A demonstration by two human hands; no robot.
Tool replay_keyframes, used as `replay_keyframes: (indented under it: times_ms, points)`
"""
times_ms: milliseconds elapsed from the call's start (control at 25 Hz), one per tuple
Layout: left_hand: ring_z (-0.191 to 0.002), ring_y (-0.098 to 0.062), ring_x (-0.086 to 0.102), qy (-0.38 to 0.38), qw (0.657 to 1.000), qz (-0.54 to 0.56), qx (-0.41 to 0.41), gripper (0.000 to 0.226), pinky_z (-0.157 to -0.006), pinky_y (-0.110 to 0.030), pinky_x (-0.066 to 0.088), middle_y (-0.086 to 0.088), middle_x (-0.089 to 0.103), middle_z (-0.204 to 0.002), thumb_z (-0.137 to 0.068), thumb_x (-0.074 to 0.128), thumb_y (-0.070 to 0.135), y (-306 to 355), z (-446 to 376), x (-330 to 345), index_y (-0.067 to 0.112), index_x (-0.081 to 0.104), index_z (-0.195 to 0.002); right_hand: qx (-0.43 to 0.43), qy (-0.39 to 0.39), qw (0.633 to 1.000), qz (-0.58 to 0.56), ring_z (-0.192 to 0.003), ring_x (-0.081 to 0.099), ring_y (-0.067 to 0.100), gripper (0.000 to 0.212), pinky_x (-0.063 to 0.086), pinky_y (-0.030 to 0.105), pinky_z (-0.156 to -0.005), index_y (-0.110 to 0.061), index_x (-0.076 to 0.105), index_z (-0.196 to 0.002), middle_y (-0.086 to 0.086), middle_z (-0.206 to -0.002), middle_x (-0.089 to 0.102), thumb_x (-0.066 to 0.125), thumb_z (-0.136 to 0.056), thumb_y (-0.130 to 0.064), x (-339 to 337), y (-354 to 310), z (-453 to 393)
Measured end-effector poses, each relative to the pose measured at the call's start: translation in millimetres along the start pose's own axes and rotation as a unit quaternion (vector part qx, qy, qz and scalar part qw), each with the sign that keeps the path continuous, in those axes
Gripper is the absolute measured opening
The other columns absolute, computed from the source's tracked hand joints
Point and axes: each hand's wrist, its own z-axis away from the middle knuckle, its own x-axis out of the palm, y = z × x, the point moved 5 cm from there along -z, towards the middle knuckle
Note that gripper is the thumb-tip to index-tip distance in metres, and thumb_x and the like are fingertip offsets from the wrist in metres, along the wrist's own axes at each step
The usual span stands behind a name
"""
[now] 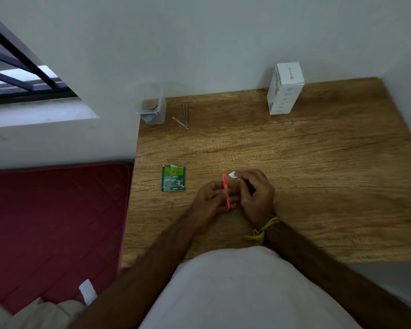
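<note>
A person sits at a wooden table (318, 174), both forearms reaching forward, with a yellow thread (262, 230) tied round the right wrist. The hands meet just above the tabletop. The left hand (211, 198) pinches a thin pink strip (226, 191) near its middle. The strip's long axis points away from the person, and its far end stands free. The right hand (254, 198) is curled, its fingertips pinching a small white scrap (232, 174) just right of that free end. It is therefore the nearer hand for any work on the tip. To the left lies a torn green sachet (173, 178), flat on the wood. Farther back are tweezers (185, 116), a clear plastic container (151, 108) and an upright white box (285, 89) by the wall.
</note>
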Motion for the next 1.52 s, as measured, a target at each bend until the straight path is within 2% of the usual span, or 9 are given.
replay_keyframes:
  times_ms: [200, 360, 440, 560, 760, 880, 1080, 1360, 1520]
  points:
    - [-0.105, -0.030, 0.071, -0.002, 1.000, 0.002, 0.011, 0.027, -0.090, -0.037, 0.059, -0.022, 0.072, -0.113, -0.102, 0.049, 0.001, -4.4, -2.7, -0.5, -0.002, 0.058, -0.127, -0.057, -0.058, 0.996, 0.038, -0.099, 0.062, 0.019, 0.021, 0.050, 0.031, -0.089, -0.004, 0.072, -0.109, 0.007, -0.104, 0.067, 0.061, -0.091, 0.001, 12.0, -5.6, -4.6]
    - [-0.104, -0.030, 0.070, -0.002, 0.999, -0.025, 0.033, 0.027, -0.087, -0.034, 0.060, -0.023, 0.070, -0.114, -0.102, 0.050, 0.003, -5.1, -2.0, -1.0, -0.003, 0.055, -0.128, -0.070, -0.100, 0.988, 0.096, -0.102, 0.061, 0.023, 0.026, 0.050, 0.039, -0.088, -0.005, 0.071, -0.113, 0.007, -0.107, 0.066, 0.058, -0.090, -0.003, 21.1, 2.4, -1.9]
    - [-0.106, -0.030, 0.069, -0.003, 0.999, -0.027, 0.040, 0.027, -0.088, -0.036, 0.059, -0.022, 0.070, -0.115, -0.102, 0.049, 0.003, -5.8, -1.7, -2.6, -0.003, 0.055, -0.128, -0.070, -0.101, 0.987, 0.103, -0.102, 0.061, 0.024, 0.027, 0.050, 0.040, -0.089, -0.004, 0.070, -0.113, 0.008, -0.107, 0.066, 0.058, -0.089, 0.000, 22.5, 2.4, -1.6]
    - [-0.106, -0.031, 0.069, -0.004, 0.999, -0.039, 0.034, 0.026, -0.090, -0.038, 0.059, -0.019, 0.071, -0.114, -0.102, 0.049, 0.004, -6.3, -3.7, -4.0, -0.001, 0.055, -0.127, -0.094, -0.113, 0.985, 0.092, -0.100, 0.061, 0.024, 0.028, 0.048, 0.035, -0.089, -0.003, 0.070, -0.112, 0.009, -0.106, 0.067, 0.052, -0.092, -0.008, 22.4, -4.5, -3.8]
    - [-0.102, -0.027, 0.070, -0.002, 0.999, -0.029, 0.038, 0.025, -0.087, -0.035, 0.059, -0.022, 0.070, -0.115, -0.102, 0.049, 0.002, -5.8, -4.5, -2.8, -0.003, 0.055, -0.125, -0.088, -0.128, 0.984, 0.086, -0.102, 0.061, 0.025, 0.030, 0.049, 0.037, -0.090, -0.004, 0.070, -0.113, 0.009, -0.108, 0.067, 0.050, -0.092, -0.011, 24.1, -0.9, -4.5]
    - [-0.100, -0.024, 0.071, 0.002, 0.999, -0.022, 0.037, 0.024, -0.085, -0.033, 0.060, -0.021, 0.070, -0.114, -0.102, 0.048, 0.000, -8.5, -2.9, -2.2, -0.004, 0.055, -0.124, -0.063, -0.109, 0.988, 0.092, -0.102, 0.061, 0.024, 0.029, 0.049, 0.038, -0.091, -0.005, 0.070, -0.112, 0.008, -0.108, 0.066, 0.049, -0.092, -0.007, 22.3, 1.6, -2.2]
    - [-0.100, -0.024, 0.070, -0.003, 0.999, -0.028, 0.037, 0.022, -0.087, -0.036, 0.060, -0.017, 0.071, -0.110, -0.102, 0.048, 0.001, -6.1, -4.0, -2.6, -0.002, 0.056, -0.122, -0.107, -0.120, 0.982, 0.097, -0.097, 0.062, 0.025, 0.030, 0.047, 0.035, -0.089, -0.002, 0.071, -0.111, 0.010, -0.104, 0.067, 0.048, -0.094, -0.013, 23.6, -3.4, -0.8]
    - [-0.096, -0.020, 0.072, 0.002, 0.999, -0.018, 0.038, 0.027, -0.083, -0.031, 0.060, -0.021, 0.069, -0.113, -0.102, 0.046, -0.002, -6.4, -2.7, -0.4, -0.008, 0.052, -0.128, -0.080, -0.124, 0.985, 0.093, -0.101, 0.061, 0.025, 0.030, 0.047, 0.035, -0.091, -0.005, 0.070, -0.113, 0.008, -0.107, 0.067, 0.051, -0.090, -0.005, 21.0, 1.2, -1.8]
    - [-0.102, -0.024, 0.071, -0.005, 0.999, -0.022, 0.048, 0.026, -0.086, -0.032, 0.059, -0.021, 0.070, -0.114, -0.102, 0.045, -0.002, -7.5, -2.5, -1.5, -0.005, 0.054, -0.127, -0.108, -0.135, 0.981, 0.088, -0.100, 0.060, 0.023, 0.029, 0.043, 0.029, -0.094, -0.004, 0.071, -0.111, 0.008, -0.105, 0.067, 0.050, -0.091, -0.008, 21.2, -2.2, 1.3]
